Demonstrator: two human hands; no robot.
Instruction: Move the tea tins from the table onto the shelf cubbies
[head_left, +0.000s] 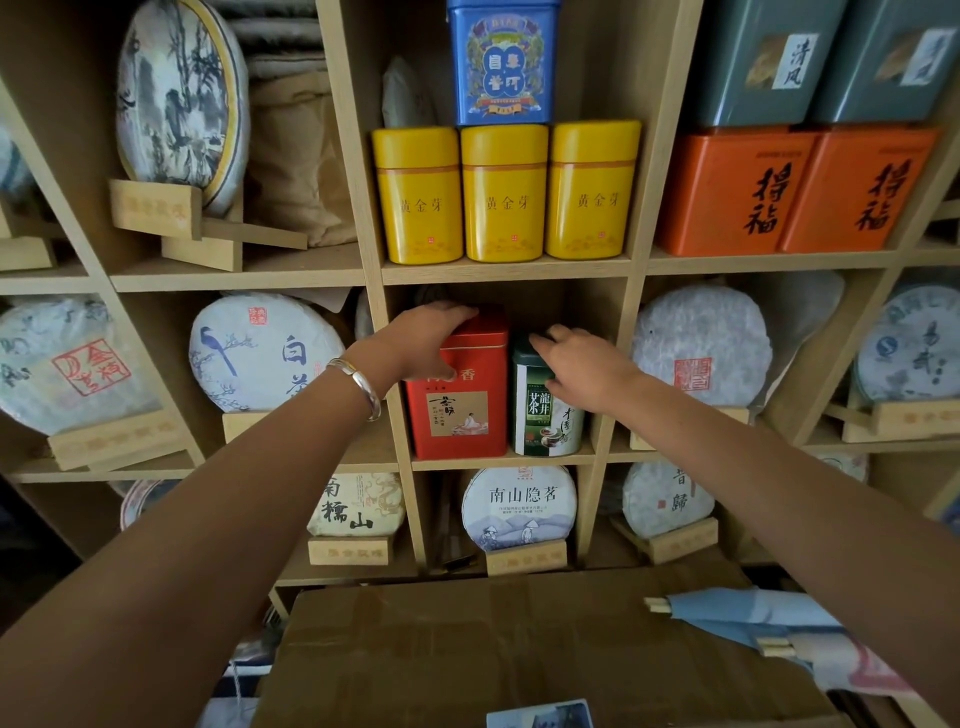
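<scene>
A red square tea tin (460, 400) and a green round tea tin (540, 415) stand side by side in the middle cubby (504, 460) of the wooden shelf. My left hand (415, 340), with a silver bangle on its wrist, grips the red tin's lid from the upper left. On the green tin's top rests my right hand (582, 364), fingers curled over the lid. Both tins stand upright on the cubby floor, touching or nearly touching.
Three yellow tins (504, 197) with a blue tin (501, 62) on top fill the cubby above. Orange tins (795, 192) and grey-blue tins stand at upper right. Wrapped tea cakes on wooden stands occupy the other cubbies. A cardboard box (519, 654) lies below, in front of the shelf.
</scene>
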